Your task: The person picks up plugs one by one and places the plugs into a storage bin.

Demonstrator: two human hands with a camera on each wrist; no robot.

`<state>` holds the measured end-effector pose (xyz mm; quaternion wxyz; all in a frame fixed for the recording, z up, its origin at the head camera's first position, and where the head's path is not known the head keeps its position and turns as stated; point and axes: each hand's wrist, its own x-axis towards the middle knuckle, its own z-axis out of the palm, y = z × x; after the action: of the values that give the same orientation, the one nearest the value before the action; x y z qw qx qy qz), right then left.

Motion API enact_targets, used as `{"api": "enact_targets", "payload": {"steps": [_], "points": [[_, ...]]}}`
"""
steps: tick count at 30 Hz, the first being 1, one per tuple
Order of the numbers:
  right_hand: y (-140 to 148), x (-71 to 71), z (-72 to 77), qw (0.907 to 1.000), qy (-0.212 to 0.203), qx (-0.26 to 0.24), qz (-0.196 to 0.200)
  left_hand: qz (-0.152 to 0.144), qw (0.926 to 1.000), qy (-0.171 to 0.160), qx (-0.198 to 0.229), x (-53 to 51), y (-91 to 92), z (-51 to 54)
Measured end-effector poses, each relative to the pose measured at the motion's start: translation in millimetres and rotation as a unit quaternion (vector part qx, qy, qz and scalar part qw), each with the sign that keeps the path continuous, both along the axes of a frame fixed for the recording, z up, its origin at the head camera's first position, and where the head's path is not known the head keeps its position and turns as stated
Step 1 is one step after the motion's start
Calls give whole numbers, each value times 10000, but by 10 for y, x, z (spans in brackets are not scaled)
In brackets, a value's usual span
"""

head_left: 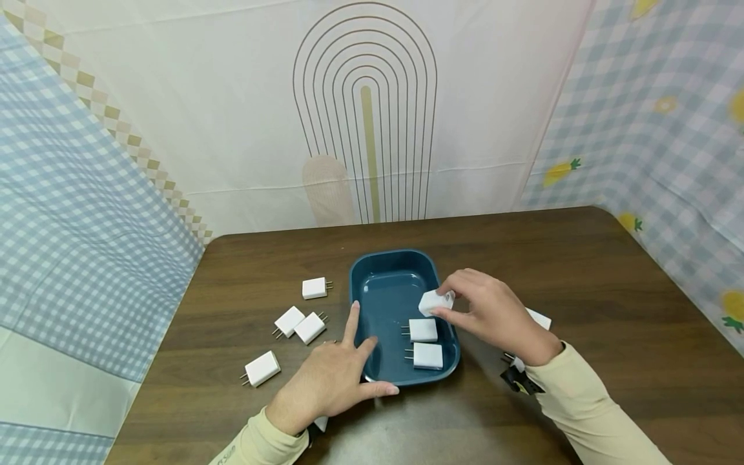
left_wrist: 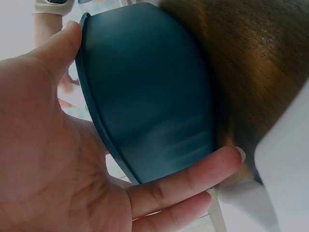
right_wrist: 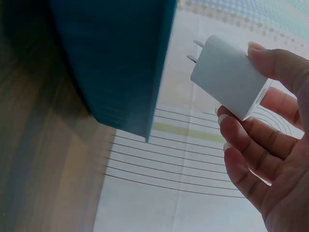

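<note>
In the head view my right hand (head_left: 491,313) pinches a white wall charger (head_left: 434,301) over the right side of a dark blue tray (head_left: 356,274). The right wrist view shows this charger (right_wrist: 229,75) between thumb and fingertips, its two prongs pointing towards the tray. Two more chargers lie inside the tray, a nearer one (head_left: 427,356) and another (head_left: 423,330) just behind it. My left hand (head_left: 334,381) rests with spread fingers at the tray's front left corner. In the left wrist view its thumb touches the rim and two straight fingers lie along the outer wall (left_wrist: 149,92).
Left of the tray several loose chargers lie on the brown wooden table (head_left: 232,278), among them one at the back (head_left: 314,288) and one in front (head_left: 261,369). Another charger (head_left: 539,318) is partly hidden by my right wrist. A patterned cloth (head_left: 250,116) hangs behind.
</note>
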<state>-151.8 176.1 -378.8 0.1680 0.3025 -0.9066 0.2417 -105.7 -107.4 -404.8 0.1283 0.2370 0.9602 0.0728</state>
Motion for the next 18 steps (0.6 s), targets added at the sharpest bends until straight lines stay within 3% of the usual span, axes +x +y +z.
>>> {"api": "enact_targets", "payload": {"steps": [18], "points": [[-155,-51,-148,9985,-312,448,60,8,10000,-16,-43,1,-1,1]]}}
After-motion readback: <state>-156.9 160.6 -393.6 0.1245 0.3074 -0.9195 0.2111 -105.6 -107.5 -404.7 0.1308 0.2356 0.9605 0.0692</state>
